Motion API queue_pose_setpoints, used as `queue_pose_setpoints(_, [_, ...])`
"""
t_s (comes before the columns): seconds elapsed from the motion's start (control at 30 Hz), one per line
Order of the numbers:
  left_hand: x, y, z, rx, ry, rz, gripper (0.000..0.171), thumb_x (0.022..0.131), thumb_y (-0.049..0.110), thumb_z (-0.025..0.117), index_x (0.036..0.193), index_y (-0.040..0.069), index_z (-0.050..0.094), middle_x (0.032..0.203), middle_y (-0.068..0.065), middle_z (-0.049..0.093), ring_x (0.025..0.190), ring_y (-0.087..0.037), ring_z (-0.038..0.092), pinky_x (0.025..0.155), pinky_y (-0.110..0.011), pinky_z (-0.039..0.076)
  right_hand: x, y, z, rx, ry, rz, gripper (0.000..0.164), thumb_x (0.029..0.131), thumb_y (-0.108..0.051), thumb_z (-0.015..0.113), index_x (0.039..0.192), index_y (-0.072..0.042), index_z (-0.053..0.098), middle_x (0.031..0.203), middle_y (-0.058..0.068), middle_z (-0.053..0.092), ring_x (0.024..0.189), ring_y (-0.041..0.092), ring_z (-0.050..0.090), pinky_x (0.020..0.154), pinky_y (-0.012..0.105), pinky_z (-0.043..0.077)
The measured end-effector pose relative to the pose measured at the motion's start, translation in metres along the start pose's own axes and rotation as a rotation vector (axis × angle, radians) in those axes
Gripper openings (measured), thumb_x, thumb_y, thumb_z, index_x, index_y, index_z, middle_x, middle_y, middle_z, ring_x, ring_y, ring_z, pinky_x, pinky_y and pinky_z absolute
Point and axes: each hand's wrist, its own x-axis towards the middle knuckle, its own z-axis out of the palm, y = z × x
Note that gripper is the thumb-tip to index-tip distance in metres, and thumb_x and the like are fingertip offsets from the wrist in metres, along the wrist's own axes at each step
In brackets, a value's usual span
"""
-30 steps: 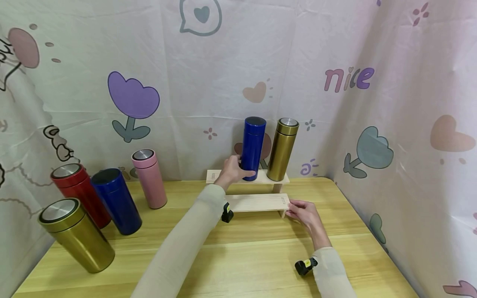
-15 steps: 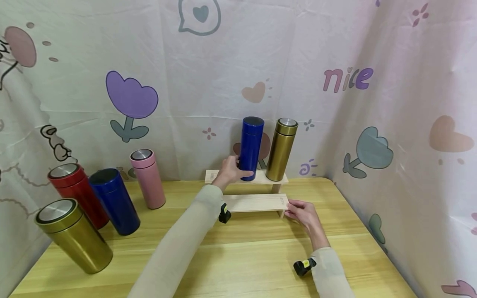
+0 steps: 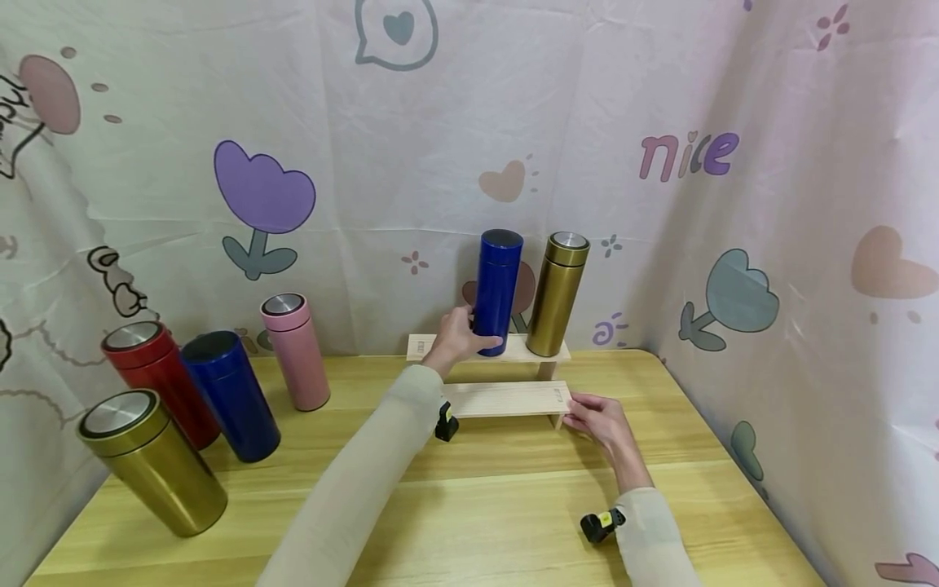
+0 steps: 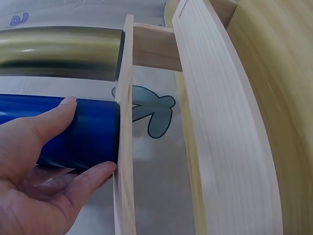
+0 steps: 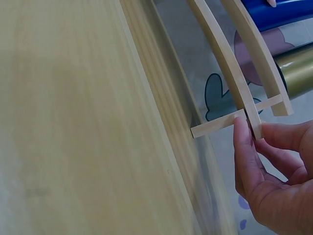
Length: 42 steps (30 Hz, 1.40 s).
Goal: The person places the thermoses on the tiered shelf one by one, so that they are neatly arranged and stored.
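The left hand (image 3: pixel 458 336) grips the lower part of a glossy blue cylindrical bottle (image 3: pixel 498 289), thumb and fingers on opposite sides, as it stands upright on the rear pale wooden board (image 3: pixel 517 350). A slim metallic gold bottle (image 3: pixel 557 302) stands on the rear board too — just beside the blue one. In front of the rear board, the right hand (image 3: pixel 603 424) pinches the right end of a lower pale wooden board (image 3: pixel 506 399) — thumb and fingers around its edge.
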Motion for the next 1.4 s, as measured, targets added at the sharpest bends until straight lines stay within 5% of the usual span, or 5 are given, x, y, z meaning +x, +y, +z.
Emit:
queue_pose_setpoints(0.63, [-0.008, -0.007, -0.007, -0.039, -0.048, -0.003, 0.08, 0.089, 0.024, 0.083, 0.155, 0.004, 0.042, 0.147, -0.02, 0.058, 0.135, -0.035, 0.059, 0.112, -0.051, 0.05, -0.001, 0.0, 0.0, 0.006, -0.006, 0.001, 0.048, 0.099, 0.005, 0.061, 0.143, 0.018, 0.047, 0.11, 0.018, 0.07, 0.079, 0.011, 0.073, 0.079, 0.022, 0.063])
queue_pose_setpoints(0.87, [-0.024, -0.01, -0.027, -0.001, -0.117, -0.042, 0.075, 0.088, 0.027, 0.083, 0.15, 0.005, 0.048, 0.148, -0.019, 0.057, 0.136, -0.037, 0.056, 0.112, -0.054, 0.049, -0.002, -0.001, -0.001, -0.035, -0.006, 0.01, 0.046, 0.1, 0.003, 0.061, 0.143, 0.015, 0.049, 0.123, 0.024, 0.068, 0.078, 0.009, 0.073, 0.079, 0.02, 0.063])
queue_pose_setpoints(1.4, [-0.07, -0.024, -0.067, 0.039, -0.191, 0.067, 0.06, 0.089, 0.032, 0.081, 0.136, 0.001, 0.063, 0.142, -0.025, 0.061, 0.126, -0.042, 0.064, 0.105, -0.05, 0.056, -0.002, -0.002, -0.001, -0.04, -0.006, 0.014, 0.047, 0.1, 0.003, 0.061, 0.143, 0.016, 0.048, 0.116, 0.019, 0.069, 0.079, 0.01, 0.072, 0.079, 0.021, 0.063])
